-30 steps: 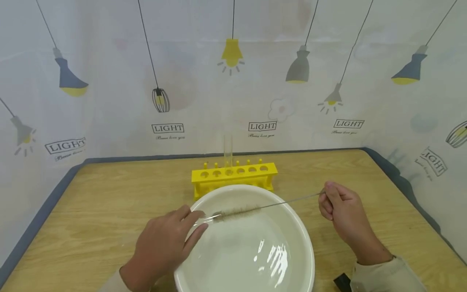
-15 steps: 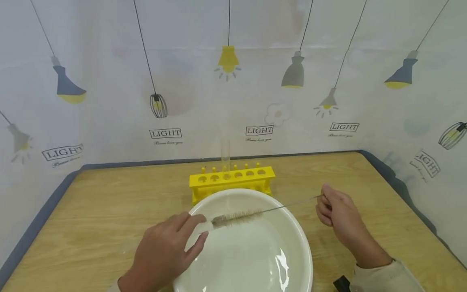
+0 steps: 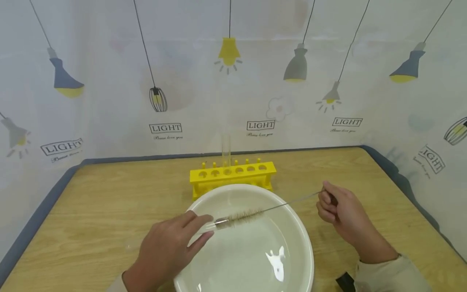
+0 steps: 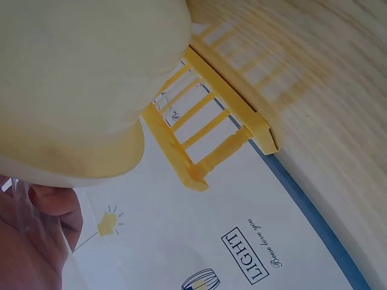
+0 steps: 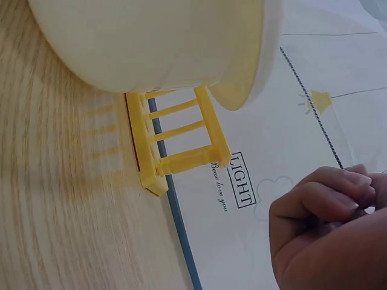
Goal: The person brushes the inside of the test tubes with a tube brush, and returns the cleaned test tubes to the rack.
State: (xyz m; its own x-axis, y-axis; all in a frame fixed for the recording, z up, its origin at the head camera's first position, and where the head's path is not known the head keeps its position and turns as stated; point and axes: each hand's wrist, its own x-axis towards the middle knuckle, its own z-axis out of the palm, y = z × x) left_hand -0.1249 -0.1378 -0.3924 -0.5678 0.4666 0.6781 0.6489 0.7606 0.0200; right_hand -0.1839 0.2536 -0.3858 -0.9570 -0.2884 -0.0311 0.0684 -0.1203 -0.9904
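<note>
Left hand (image 3: 168, 245) gripping clear tube (image 3: 209, 227), brush (image 3: 245, 215) tip inside its mouth, right hand (image 3: 344, 215) holding brush wire (image 3: 293, 200), white basin (image 3: 240, 257) beneath

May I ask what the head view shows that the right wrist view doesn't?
Only the head view shows the left hand, the clear tube it holds, the brush's bristles and another tube in the rack. Only the right wrist view shows the basin's outer wall. Both show the right hand, the brush's wire, the rack and the basin's rim.

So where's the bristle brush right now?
In the head view, the bristle brush slants over the far half of the white basin, one end inside the clear tube pinched by the left hand, the other in the right hand.
</note>
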